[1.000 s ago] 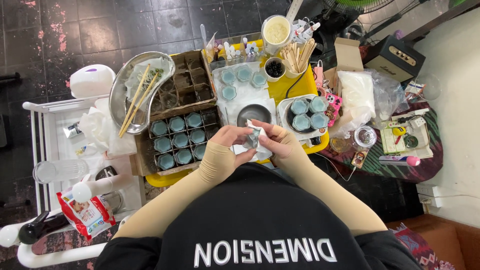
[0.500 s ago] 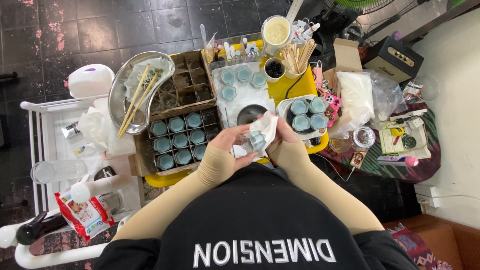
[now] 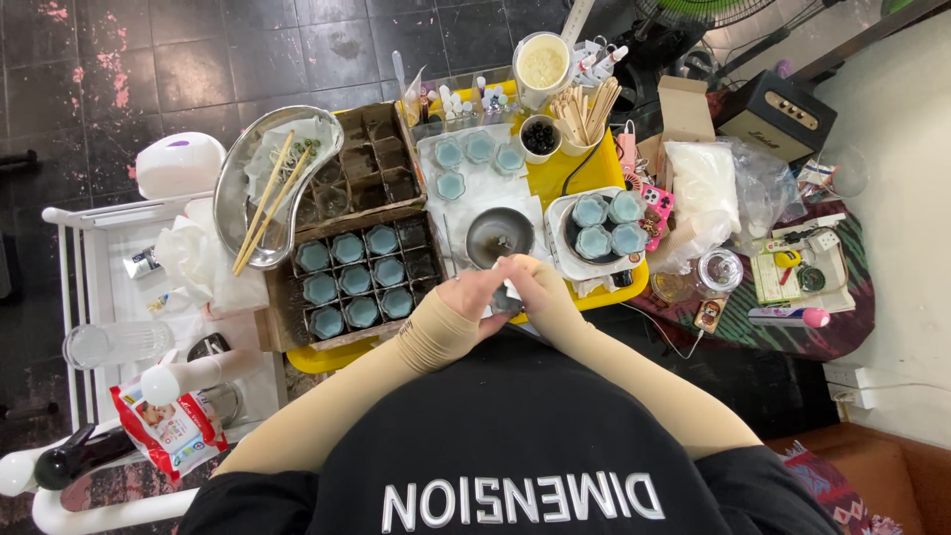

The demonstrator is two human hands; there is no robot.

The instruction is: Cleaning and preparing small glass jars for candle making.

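Fingers (image 3: 507,279) round sm. blue jar (image 3: 506,299)

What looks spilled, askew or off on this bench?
No spill shows. The chopsticks lie slanted across the metal tray, tips over its rim. The cardboard divider box looks worn. Both hands, left and right, close around a small jar.

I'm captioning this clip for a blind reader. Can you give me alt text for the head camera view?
Seen from above, a person's left hand and right hand meet around a small blue cup and white tissue over a cluttered yellow tray. A cardboard box to the left holds more blue cups.
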